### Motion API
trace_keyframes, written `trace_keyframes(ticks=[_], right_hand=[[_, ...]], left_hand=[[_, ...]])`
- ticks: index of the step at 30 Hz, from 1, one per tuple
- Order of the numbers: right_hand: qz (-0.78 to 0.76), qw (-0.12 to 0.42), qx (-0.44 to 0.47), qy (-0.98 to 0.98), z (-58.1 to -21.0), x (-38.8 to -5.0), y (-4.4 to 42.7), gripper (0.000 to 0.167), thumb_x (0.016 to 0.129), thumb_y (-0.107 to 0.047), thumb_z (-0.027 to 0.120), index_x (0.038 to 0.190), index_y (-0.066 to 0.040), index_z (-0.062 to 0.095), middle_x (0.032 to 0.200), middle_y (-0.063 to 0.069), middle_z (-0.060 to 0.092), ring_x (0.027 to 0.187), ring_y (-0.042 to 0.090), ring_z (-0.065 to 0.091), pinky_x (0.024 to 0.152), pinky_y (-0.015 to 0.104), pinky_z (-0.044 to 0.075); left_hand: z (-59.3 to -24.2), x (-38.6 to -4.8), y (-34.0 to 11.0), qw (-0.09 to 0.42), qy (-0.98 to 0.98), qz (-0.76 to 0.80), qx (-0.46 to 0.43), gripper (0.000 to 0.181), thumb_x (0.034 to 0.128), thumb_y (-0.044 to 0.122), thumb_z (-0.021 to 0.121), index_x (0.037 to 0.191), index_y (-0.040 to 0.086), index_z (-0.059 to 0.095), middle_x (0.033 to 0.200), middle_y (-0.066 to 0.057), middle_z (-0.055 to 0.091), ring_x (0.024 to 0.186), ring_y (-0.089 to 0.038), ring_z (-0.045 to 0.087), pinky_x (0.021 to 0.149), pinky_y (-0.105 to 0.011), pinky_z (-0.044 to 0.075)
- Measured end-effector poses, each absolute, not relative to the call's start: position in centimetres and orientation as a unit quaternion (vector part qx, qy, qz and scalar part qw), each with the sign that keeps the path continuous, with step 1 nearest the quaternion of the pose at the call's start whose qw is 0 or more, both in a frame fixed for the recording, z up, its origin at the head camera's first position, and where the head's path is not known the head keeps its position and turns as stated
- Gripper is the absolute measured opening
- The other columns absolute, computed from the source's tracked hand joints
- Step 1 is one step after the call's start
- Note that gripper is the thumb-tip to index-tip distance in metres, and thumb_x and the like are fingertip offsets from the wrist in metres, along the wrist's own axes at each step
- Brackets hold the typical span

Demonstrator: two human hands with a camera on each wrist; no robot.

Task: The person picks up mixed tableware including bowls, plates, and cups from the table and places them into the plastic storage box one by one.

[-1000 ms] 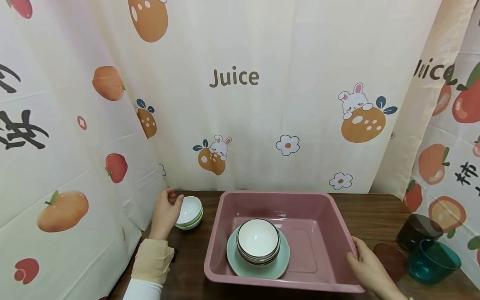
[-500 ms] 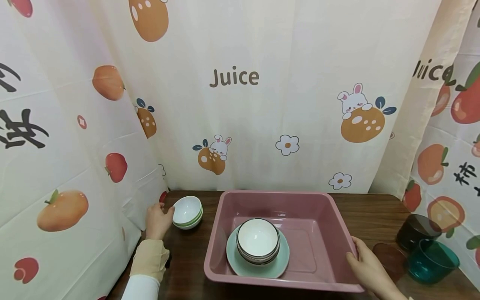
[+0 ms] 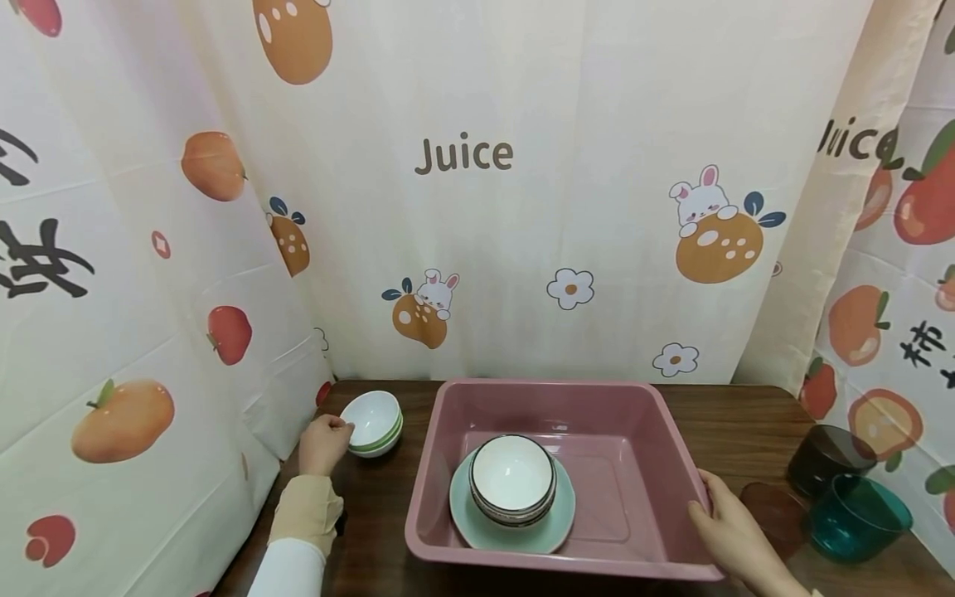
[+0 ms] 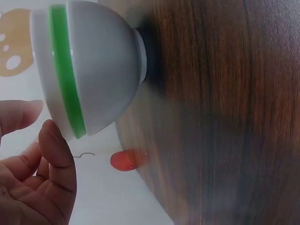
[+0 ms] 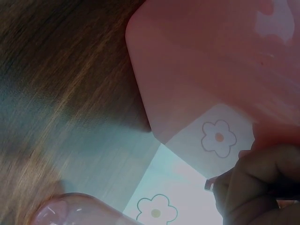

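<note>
At the left of the head view, my left hand (image 3: 322, 448) pinches the rim of the top white bowl (image 3: 370, 417) in a small nested stack with green bands. In the left wrist view, thumb and forefinger of the left hand (image 4: 51, 173) meet at that rim, and the stacked bowls (image 4: 103, 65) stand upright on the wood. My right hand (image 3: 734, 531) grips the right rim of a pink basin (image 3: 548, 385). Inside the basin, a stack of dark-rimmed white bowls (image 3: 513, 474) sits on a pale green plate (image 3: 461, 506). The right wrist view has the curled right hand (image 5: 262, 187) against the basin (image 5: 201, 56).
A teal glass (image 3: 858, 522) and a dark glass (image 3: 830, 456) stand on the right of the brown wooden table (image 3: 716, 414), beside a reddish-brown transparent item (image 3: 772, 514). A fruit-print curtain (image 3: 492, 232) hangs round the back and both sides.
My left hand has drawn back from over the small bowls to their left side, then come in to take the top bowl's rim. My right hand stays on the basin.
</note>
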State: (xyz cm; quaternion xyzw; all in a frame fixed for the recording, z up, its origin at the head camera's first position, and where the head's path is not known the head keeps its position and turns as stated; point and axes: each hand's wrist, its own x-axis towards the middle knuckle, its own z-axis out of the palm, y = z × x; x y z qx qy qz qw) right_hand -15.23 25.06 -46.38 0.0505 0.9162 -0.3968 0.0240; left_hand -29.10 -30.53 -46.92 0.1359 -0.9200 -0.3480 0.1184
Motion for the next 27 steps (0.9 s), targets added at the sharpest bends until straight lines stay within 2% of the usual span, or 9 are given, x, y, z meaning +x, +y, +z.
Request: trace_keyframes(ticks=[5,10,27], right_hand=[[-0.395,0.025,0.051,0.917,-46.3,-15.3,25.0,0.058,0.099,-0.011,0.047,0.144,0.015,0.022,0.135,0.039,0.045,0.115,0.037,0.055,0.081,0.037,0.052],[-0.401,0.027,0.053,0.914,-46.1,-15.2,24.8,0.058,0.099,-0.01,0.047,0.144,0.016,0.022,0.134,0.038,0.046,0.113,0.036,0.056,0.079,0.034,0.052],[-0.404,0.022,0.056,0.913,-46.0,-15.1,24.7,0.057,0.098,-0.01,0.048,0.143,0.016,0.023,0.132,0.037,0.048,0.112,0.036,0.057,0.077,0.031,0.051]], left_hand=[[-47.7,-29.3,-30.6,0.131,-0.919,-0.342,0.148,0.029,0.0865,0.018,0.06,0.097,-0.009,0.056,0.093,-0.028,0.062,0.084,-0.04,0.058,0.074,-0.048,0.045],[-48.3,-29.4,-30.7,0.121,-0.914,-0.351,0.162,0.029,0.0835,0.013,0.057,0.098,-0.01,0.05,0.092,-0.031,0.058,0.086,-0.046,0.057,0.08,-0.054,0.045],[-47.9,-29.8,-30.8,0.098,-0.918,-0.345,0.17,0.024,0.083,0.012,0.048,0.094,-0.009,0.053,0.093,-0.03,0.06,0.088,-0.043,0.057,0.079,-0.051,0.045]])
